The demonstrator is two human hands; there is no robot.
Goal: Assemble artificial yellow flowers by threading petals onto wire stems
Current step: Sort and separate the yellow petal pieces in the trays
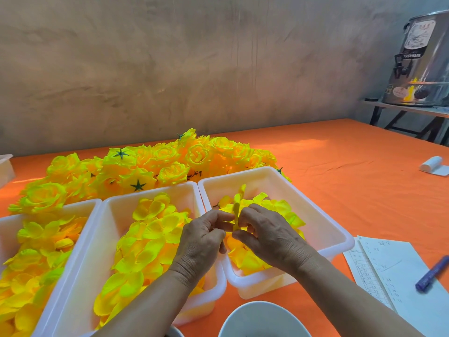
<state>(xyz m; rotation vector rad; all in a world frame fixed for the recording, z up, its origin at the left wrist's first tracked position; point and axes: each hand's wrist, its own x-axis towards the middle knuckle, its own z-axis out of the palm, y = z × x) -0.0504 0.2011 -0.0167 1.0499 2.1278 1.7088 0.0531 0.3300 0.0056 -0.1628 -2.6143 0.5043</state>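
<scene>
Over the right white bin [323, 223], my left hand [202, 242] and my right hand [269, 237] meet. Both pinch a yellow fabric petal piece [239, 203] that stands upright between the fingertips. No wire stem shows between the fingers. Loose yellow petals fill the middle bin [110, 229] and the left bin [80, 210]. A heap of finished yellow flowers [155, 164] with green star-shaped backs lies behind the bins on the orange table.
A white bowl [263, 317] sits at the near edge. Paper sheets [388, 271] and a blue marker [433, 274] lie at the right. A white roll [432, 164] is further right, and a steel urn [422, 59] stands on a side table.
</scene>
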